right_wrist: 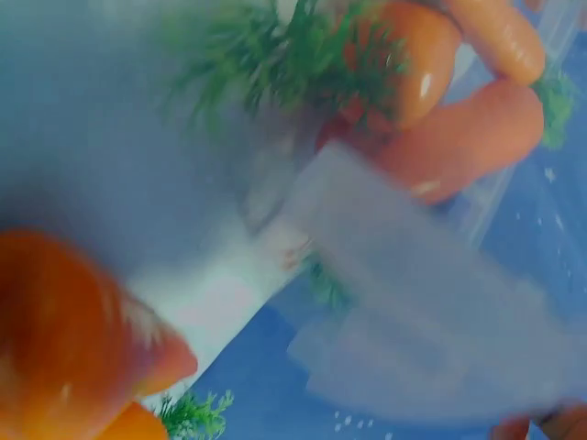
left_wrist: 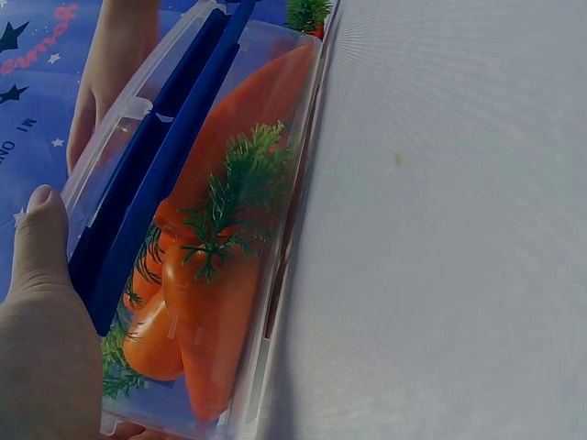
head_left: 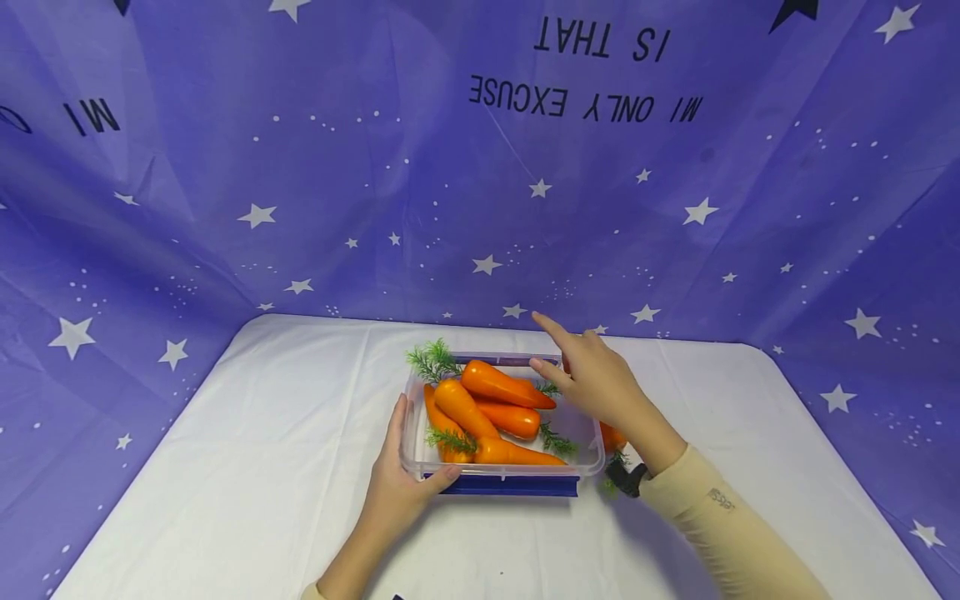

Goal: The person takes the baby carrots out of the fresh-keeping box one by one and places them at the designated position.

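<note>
A clear plastic box [head_left: 592, 454] with blue side latches [head_left: 517, 485] stands on the white table, holding several orange carrots [head_left: 498, 383] with green feathery tops. My left hand [head_left: 397, 483] grips its near left corner, thumb at the front rim and fingers along the left wall. In the left wrist view, that thumb [left_wrist: 41, 243] lies beside the blue latch. Over the box's far right corner is my right hand [head_left: 600, 379], index finger stretched forward and thumb spread; its other fingers are mostly hidden. The right wrist view is blurred, with fingertips [right_wrist: 559, 423] low at the right.
Right of the box, partly under my right forearm, lies more orange produce [head_left: 613, 437] with green leaves. The white tablecloth [head_left: 247, 450] covers the table. A purple-blue curtain [head_left: 420, 183] with stars and lettering hangs behind it and at both sides.
</note>
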A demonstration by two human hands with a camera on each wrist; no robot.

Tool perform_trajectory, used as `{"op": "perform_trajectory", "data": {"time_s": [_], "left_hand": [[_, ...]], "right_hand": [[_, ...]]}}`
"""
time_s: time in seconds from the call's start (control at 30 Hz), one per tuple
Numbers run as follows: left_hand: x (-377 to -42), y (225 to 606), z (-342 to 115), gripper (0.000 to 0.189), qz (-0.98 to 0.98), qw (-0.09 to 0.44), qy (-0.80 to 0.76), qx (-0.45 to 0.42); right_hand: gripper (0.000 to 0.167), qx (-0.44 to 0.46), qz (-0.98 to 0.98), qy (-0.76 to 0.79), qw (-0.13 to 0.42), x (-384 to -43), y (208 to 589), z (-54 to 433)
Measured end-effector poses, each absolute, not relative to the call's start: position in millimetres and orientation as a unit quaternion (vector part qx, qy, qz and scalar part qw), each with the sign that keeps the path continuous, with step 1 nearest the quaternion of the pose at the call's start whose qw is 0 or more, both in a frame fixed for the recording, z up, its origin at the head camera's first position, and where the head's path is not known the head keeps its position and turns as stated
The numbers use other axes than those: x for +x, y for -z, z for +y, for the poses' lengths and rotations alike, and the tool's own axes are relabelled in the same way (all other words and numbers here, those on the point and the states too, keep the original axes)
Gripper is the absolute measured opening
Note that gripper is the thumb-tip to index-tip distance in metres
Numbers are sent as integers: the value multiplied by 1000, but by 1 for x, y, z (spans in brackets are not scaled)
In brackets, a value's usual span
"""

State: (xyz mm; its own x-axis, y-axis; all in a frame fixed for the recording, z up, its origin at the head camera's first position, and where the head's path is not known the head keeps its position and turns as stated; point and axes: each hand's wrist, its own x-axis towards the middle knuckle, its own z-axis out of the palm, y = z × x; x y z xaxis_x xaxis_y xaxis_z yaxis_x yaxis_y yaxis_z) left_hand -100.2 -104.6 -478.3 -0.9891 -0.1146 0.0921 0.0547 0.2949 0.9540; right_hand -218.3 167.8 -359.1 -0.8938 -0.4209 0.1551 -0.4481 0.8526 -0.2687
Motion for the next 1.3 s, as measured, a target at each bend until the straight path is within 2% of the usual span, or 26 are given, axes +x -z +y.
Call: {"op": "perform_trajectory", "data": {"time_s": [0.13, 0.67, 1.3], "left_hand": [[-100, 478, -105, 118, -802, 71, 593, 17], [-100, 475, -105, 118, -805, 77, 588, 7], [-99, 475, -105, 118, -803, 71, 591, 9]], "right_hand": [[72, 243, -958, -151, 33, -216, 364, 154], [69, 307, -949, -22, 69, -216, 396, 134], [68, 316, -949, 2, -2, -222, 403, 128]]}}
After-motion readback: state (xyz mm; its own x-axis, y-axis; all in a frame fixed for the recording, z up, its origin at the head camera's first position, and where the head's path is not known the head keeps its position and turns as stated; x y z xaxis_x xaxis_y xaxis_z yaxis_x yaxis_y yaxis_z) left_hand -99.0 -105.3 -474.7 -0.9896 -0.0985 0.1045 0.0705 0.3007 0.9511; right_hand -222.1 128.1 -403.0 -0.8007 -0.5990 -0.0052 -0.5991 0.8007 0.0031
